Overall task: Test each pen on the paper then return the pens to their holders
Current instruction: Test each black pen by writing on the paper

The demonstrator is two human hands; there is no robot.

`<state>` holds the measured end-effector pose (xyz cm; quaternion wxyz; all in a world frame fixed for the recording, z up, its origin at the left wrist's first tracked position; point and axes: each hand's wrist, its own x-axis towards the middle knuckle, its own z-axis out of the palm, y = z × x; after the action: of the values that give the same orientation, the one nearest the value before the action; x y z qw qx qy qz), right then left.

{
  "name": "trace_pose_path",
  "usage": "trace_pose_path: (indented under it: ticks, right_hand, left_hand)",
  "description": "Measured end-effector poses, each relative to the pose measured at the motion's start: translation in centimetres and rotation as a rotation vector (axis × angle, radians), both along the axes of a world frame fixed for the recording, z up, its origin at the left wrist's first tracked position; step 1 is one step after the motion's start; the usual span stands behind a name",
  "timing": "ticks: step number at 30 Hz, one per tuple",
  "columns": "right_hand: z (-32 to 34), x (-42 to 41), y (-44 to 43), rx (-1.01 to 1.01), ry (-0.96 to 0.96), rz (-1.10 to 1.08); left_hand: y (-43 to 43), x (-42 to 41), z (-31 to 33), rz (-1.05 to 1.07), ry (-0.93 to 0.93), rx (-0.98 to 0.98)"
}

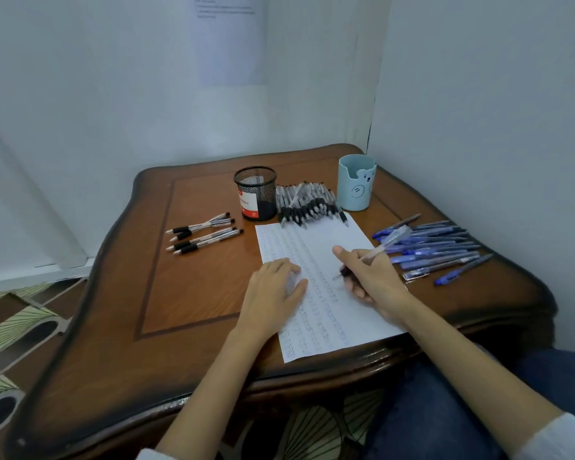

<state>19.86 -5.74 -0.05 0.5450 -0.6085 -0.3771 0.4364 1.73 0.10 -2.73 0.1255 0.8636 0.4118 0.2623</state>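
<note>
A white sheet of paper covered in rows of scribbles lies on the wooden table. My right hand grips a clear-barrelled pen with its tip down on the paper. My left hand rests flat on the sheet's left side. Behind the paper stand a black mesh holder and a light blue bear-face holder. A heap of black pens lies between them. Several black pens lie at the left and several blue pens at the right.
White walls close in the table at the back and right. A printed sheet hangs on the back wall. Patterned floor tiles show at the left, and my blue-clad knee sits under the table's front right edge.
</note>
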Motion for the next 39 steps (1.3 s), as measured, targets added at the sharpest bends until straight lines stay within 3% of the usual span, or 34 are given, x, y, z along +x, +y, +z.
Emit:
trace_pose_path:
  ticks: [5, 9, 12, 13, 16, 19, 21, 25, 31, 37, 39]
  right_hand:
    - [-0.3, -0.1, -0.6, 0.153, -0.109, 0.078]
    - [0.2, 1.0, 0.7, 0.175, -0.276, -0.025]
    - [0.3, 1.2, 1.8, 0.163, -0.604, -0.089]
    - [0.1, 1.1, 1.9, 0.164, -0.625, -0.092]
    - [0.4, 0.3, 2.1, 0.092, -0.447, -0.027]
    - [1.5, -0.2, 2.8, 0.016, -0.079, -0.061]
    - [2.2, -0.2, 2.8, 0.047, 0.057, -0.097]
    - [2.0, -0.1, 2.5, 0.081, -0.144, -0.080]
    - [1.0, -0.1, 2.2, 0.169, -0.215, -0.028]
    - [0.6, -0.6, 1.7, 0.160, -0.139, -0.042]
    - [0.7, -0.5, 1.6, 0.157, 0.072, -0.054]
  left_hand:
    - [0.0, 0.0, 0.0, 0.010, 0.006, -0.008]
    - [0.0, 0.0, 0.0, 0.010, 0.010, -0.009]
    - [0.0, 0.0, 0.1, 0.009, 0.013, 0.000]
    - [0.0, 0.0, 0.1, 0.007, 0.013, 0.002]
    - [-0.1, -0.1, 0.0, -0.002, 0.010, 0.008]
    - [0.0, -0.1, -0.1, -0.005, 0.002, -0.006]
    - [0.1, -0.1, -0.2, -0.007, 0.009, -0.005]
    - [0.2, -0.1, -0.3, -0.001, 0.017, -0.004]
    - [0.3, 0.0, -0.4, -0.001, 0.026, 0.001]
    - [0.3, 0.0, -0.4, -0.006, 0.031, 0.010]
    - [0.2, -0.1, -0.3, -0.006, 0.033, 0.018]
